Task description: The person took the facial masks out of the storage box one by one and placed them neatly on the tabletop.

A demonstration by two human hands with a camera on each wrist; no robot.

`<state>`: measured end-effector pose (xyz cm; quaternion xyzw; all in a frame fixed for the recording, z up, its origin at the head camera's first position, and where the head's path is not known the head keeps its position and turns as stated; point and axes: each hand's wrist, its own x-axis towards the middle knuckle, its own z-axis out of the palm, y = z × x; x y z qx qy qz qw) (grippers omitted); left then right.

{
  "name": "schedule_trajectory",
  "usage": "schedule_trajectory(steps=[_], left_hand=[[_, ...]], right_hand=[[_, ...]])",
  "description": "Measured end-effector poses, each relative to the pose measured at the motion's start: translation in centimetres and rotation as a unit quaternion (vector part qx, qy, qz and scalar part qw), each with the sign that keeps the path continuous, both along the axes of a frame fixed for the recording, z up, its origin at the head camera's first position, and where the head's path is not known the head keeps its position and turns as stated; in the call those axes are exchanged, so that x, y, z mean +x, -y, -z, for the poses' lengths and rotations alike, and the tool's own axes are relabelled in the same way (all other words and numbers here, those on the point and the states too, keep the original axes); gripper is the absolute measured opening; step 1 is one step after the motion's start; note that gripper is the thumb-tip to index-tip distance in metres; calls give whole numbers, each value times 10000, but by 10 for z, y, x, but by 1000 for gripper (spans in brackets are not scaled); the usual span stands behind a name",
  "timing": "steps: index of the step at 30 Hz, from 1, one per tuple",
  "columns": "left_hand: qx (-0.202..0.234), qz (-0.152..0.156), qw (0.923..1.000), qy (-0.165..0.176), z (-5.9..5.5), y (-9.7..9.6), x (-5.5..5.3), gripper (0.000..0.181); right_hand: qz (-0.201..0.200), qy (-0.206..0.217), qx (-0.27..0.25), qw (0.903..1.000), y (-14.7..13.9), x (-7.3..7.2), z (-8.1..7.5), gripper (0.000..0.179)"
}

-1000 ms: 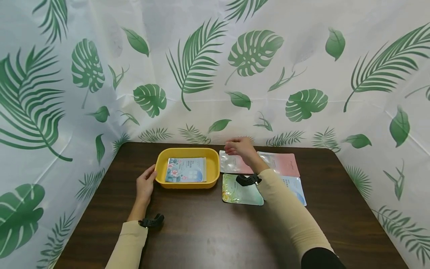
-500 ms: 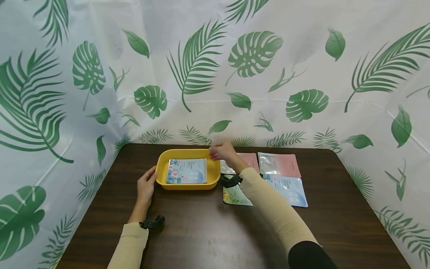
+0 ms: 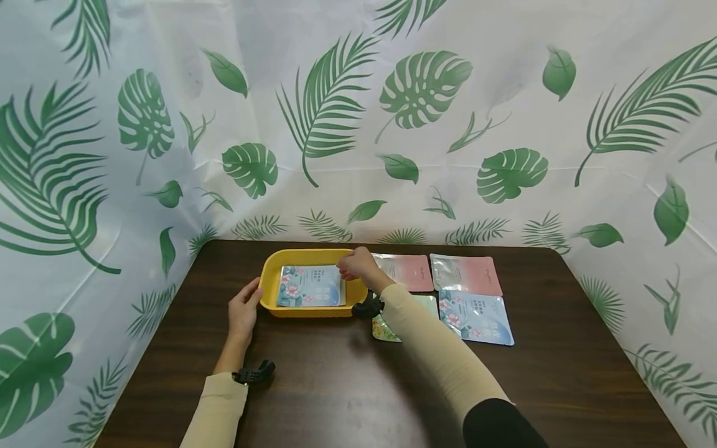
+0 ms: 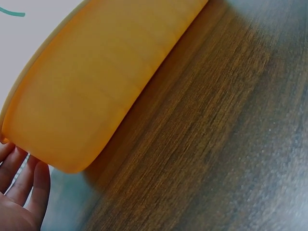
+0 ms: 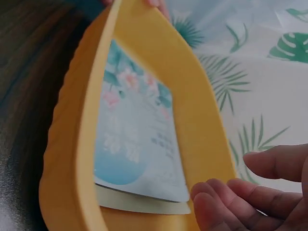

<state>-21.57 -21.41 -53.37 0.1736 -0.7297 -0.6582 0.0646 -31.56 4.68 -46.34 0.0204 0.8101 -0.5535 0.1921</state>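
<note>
A yellow tray (image 3: 356, 298) stands near the table's back edge. In it lies a blue floral flat packet (image 3: 313, 286), and in the right wrist view a paler packet (image 5: 144, 206) shows beneath it. My left hand (image 3: 243, 309) touches the tray's left end; in the left wrist view the fingers (image 4: 41, 187) lie against the outer wall below the rim. My right hand (image 3: 360, 264) hovers over the tray's right part, beside the packet. Its thumb and bent fingers (image 5: 255, 202) stand apart with nothing between them in the right wrist view.
Right of the tray lie two pink-and-silver packets (image 3: 411, 272), (image 3: 476, 275), a blue floral packet (image 3: 476, 316) and a green packet (image 3: 386, 330), partly hidden by my right arm. A leaf-printed cloth (image 3: 347, 124) hangs behind the dark wooden table (image 3: 319, 386).
My right hand has moved left and slightly down, from above the pink packets to over the tray's right part. The left hand and the tray have stayed in place.
</note>
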Motion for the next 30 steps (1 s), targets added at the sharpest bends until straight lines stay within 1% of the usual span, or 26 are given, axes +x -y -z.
schedule_trajectory(steps=[2, 5, 9, 12, 15, 17, 19, 22, 26, 30], left_hand=[[0, 2, 10000, -6, 0, 0, 1, 45], [5, 2, 10000, -11, 1, 1, 2, 45], [2, -4, 10000, -6, 1, 1, 2, 45], [-2, -15, 10000, -2, 1, 1, 1, 45], [13, -26, 10000, 19, 1, 1, 1, 45], [21, -33, 10000, 34, 1, 0, 0, 45], [0, -55, 10000, 61, 1, 0, 0, 45], [-44, -60, 10000, 50, 2, 0, 0, 45], [-32, 0, 10000, -57, 2, 1, 1, 45], [11, 44, 9999, -124, 3, 1, 2, 46]], right_hand=[[-14, 123, 57, 9999, 2, 0, 4, 25], [9, 263, 131, 9996, 5, 1, 9, 21], [-19, 251, 394, 9989, 13, 0, 16, 13], [-185, 212, 939, 9952, 21, -1, 20, 11], [-368, 207, 1634, 9857, 27, -2, 22, 13], [-407, 231, 1961, 9795, 30, -1, 22, 15], [-397, 237, 2150, 9755, 32, 0, 21, 16], [-389, 178, 2309, 9720, 34, 1, 20, 17], [-451, 62, 2477, 9678, 35, 3, 19, 24], [-485, 108, 2526, 9663, 37, 4, 20, 26]])
